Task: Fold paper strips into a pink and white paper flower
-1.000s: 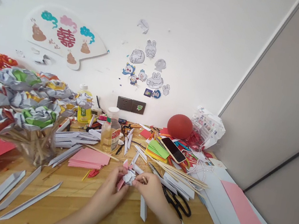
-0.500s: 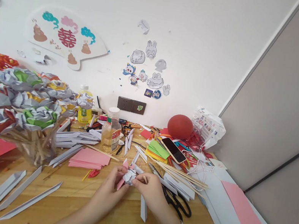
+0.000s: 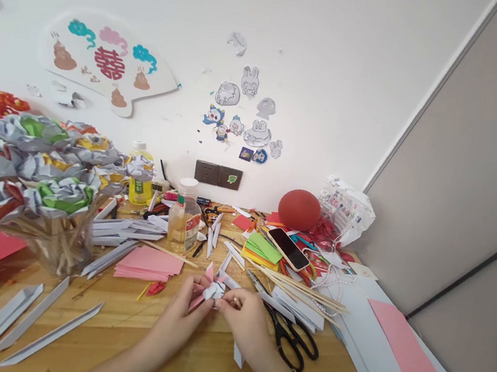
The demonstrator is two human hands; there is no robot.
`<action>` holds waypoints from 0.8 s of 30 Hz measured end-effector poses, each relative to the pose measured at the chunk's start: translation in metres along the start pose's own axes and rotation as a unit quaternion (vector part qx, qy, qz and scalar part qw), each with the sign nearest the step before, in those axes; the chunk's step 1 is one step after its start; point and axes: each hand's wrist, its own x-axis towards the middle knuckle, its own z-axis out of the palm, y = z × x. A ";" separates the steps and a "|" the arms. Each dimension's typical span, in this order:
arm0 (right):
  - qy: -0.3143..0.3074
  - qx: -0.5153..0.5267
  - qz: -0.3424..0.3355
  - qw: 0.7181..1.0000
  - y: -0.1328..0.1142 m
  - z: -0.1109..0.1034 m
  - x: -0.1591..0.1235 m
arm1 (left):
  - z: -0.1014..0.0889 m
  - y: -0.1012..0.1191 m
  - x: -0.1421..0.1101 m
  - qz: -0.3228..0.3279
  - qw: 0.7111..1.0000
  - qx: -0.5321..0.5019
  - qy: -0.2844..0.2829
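Between my two hands, low over the wooden table (image 3: 126,331), is a small paper flower (image 3: 212,291) with a crumpled white centre and pink petals. My left hand (image 3: 191,298) pinches its left side, thumb below and fingers behind the pink paper. My right hand (image 3: 242,310) has thumb and forefinger closed on the flower's right edge. Folded white strips stick out behind and beneath my right hand. Black-handled scissors (image 3: 295,342) lie just right of that hand. A stack of pink paper squares (image 3: 149,263) lies beyond my left hand.
White and coloured paper flowers (image 3: 64,195) stand on sticks in a clear container at left. A glass bottle (image 3: 183,219) stands behind the pink stack. Wooden sticks (image 3: 302,290), a phone (image 3: 288,249), green paper (image 3: 264,248) and a red balloon (image 3: 299,209) are at right. Folded strips (image 3: 52,334) lie front left.
My right hand has moved slightly left and in closer, its fingertips now against the flower. More of the scissors shows. My left hand stays on the flower.
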 end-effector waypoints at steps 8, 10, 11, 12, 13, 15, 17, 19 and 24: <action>-0.008 0.014 -0.023 1.000 -0.012 -0.014 -0.002 | -0.006 0.001 0.007 -0.049 0.988 -0.138 -0.043; 0.004 0.015 -0.030 0.999 -0.012 -0.017 0.000 | -0.007 0.008 0.007 -0.066 0.982 -0.171 -0.053; 0.009 0.014 -0.032 0.999 -0.011 -0.018 0.001 | -0.007 0.011 0.007 -0.076 0.977 -0.189 -0.056; 0.010 0.011 -0.032 0.999 -0.010 -0.018 0.001 | -0.007 0.014 0.006 -0.088 0.973 -0.206 -0.057; 0.011 0.004 -0.033 0.999 -0.010 -0.018 0.001 | -0.006 0.017 0.006 -0.098 0.969 -0.219 -0.056; 0.021 -0.022 -0.041 0.999 -0.010 -0.017 0.000 | -0.005 0.020 0.005 -0.109 0.966 -0.230 -0.048; 0.034 -0.062 -0.065 0.995 -0.013 -0.016 -0.002 | -0.004 0.021 0.005 -0.111 0.965 -0.232 -0.043; 0.045 -0.107 -0.104 0.988 -0.017 -0.017 -0.006 | -0.004 0.021 0.005 -0.107 0.966 -0.231 -0.041; 0.046 -0.203 -0.204 0.957 -0.020 -0.018 -0.013 | -0.003 0.019 0.004 -0.096 0.970 -0.222 -0.034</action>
